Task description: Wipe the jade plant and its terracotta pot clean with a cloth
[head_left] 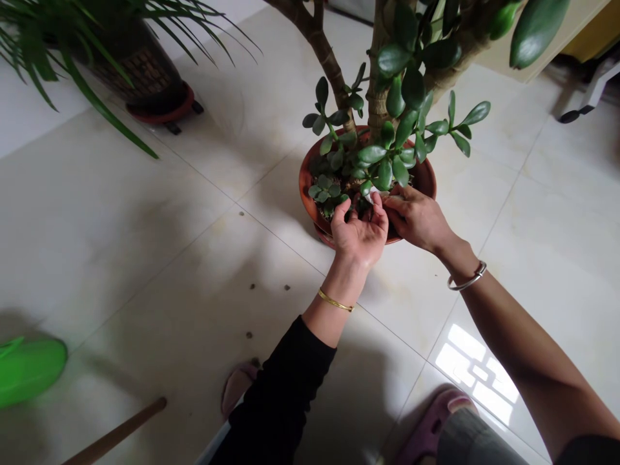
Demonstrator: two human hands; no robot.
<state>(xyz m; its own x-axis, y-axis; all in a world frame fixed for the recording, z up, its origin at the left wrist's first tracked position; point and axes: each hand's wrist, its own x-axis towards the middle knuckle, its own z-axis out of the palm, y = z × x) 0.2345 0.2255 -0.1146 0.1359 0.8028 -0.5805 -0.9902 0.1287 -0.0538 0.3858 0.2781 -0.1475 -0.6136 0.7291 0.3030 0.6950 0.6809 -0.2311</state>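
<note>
A jade plant (394, 168) with thick green leaves and woody stems grows in a round terracotta-coloured pot (306, 184). My left hand (359, 236) is palm up at the near rim, under the low leaves, its thumb apart and its fingers loosely curled. A small white wipe or tissue (372, 194) shows at its fingertips, against the leaves. From the right, my right hand (419, 216) reaches in with fingers pinched together at this white piece. Leaves and fingers partly hide the contact, so which leaf is touched cannot be made out.
Another potted plant (140, 71) with long narrow leaves stands on a wheeled base (167, 113) at upper left. A bright green object (31, 371) and a wooden stick (121, 429) are at lower left. Several dark crumbs (287, 287) lie on the tiled floor (194, 310).
</note>
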